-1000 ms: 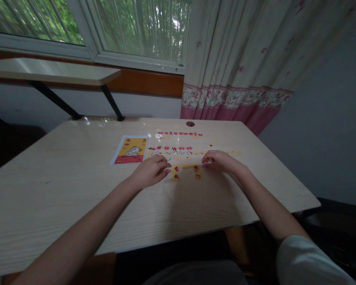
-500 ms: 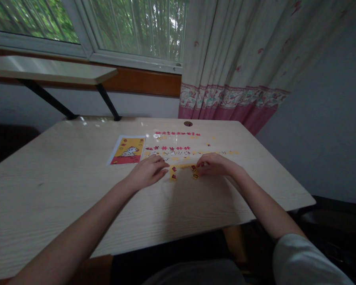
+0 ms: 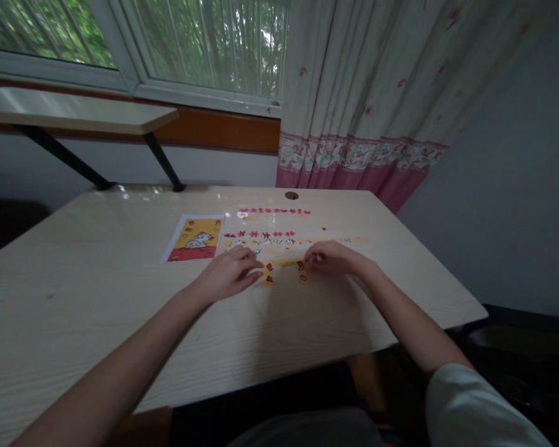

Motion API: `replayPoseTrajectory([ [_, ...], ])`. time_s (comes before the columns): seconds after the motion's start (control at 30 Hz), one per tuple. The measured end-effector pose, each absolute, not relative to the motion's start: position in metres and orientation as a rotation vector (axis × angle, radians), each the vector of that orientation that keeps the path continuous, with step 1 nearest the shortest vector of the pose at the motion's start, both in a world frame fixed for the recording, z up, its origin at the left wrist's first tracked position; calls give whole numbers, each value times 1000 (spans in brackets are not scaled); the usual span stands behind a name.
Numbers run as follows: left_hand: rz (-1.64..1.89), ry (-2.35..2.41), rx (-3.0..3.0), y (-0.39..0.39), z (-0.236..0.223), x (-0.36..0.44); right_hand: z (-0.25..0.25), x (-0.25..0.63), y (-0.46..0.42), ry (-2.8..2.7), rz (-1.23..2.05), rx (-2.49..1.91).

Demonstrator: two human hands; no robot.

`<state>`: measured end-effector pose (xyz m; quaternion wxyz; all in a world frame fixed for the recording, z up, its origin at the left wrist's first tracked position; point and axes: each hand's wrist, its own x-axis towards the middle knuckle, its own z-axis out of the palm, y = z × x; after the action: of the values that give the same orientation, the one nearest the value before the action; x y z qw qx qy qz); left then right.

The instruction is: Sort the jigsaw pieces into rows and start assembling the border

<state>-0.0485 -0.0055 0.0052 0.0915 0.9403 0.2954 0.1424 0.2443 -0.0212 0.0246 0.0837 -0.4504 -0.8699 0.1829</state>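
Partly joined jigsaw puzzle pieces (image 3: 284,262) form a yellow top strip with two short sides hanging toward me, printed with red and yellow shapes. My left hand (image 3: 230,273) lies at the left corner, thumb and forefinger apart, fingertips touching or very near the edge. At the right corner, my right hand (image 3: 333,257) has its fingers curled in against the edge pieces; its fingertips are partly hidden. Loose yellow and white puzzle pieces (image 3: 268,241) lie in rows just beyond. To the left rests a picture sheet (image 3: 172,253) showing a white animal on yellow and red.
Red puzzle pieces (image 3: 274,211) lie in a row farther back, near a round hole (image 3: 291,195) in the desk (image 3: 121,292). A raised shelf (image 3: 74,112) on black supports stands back left. A curtain (image 3: 354,152) hangs behind the desk.
The view has shifted slightly, so the desk contents sit a little further left. Both hands stay at the corners of the joined pieces, with hardly any movement.
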Motion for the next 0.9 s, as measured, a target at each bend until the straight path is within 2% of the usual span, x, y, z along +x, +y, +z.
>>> replayPoseTrajectory([
  [0.27,433,872,2814,-4,3,-48,18,310,15,-2268,115,-1697],
  [0.43,432,869,2819,-4,3,-50,0,339,43,-2311,-56,-1809],
  [0.9,422,877,2798,-5,4,-49,-8,299,69,-2489,-47,-1805],
])
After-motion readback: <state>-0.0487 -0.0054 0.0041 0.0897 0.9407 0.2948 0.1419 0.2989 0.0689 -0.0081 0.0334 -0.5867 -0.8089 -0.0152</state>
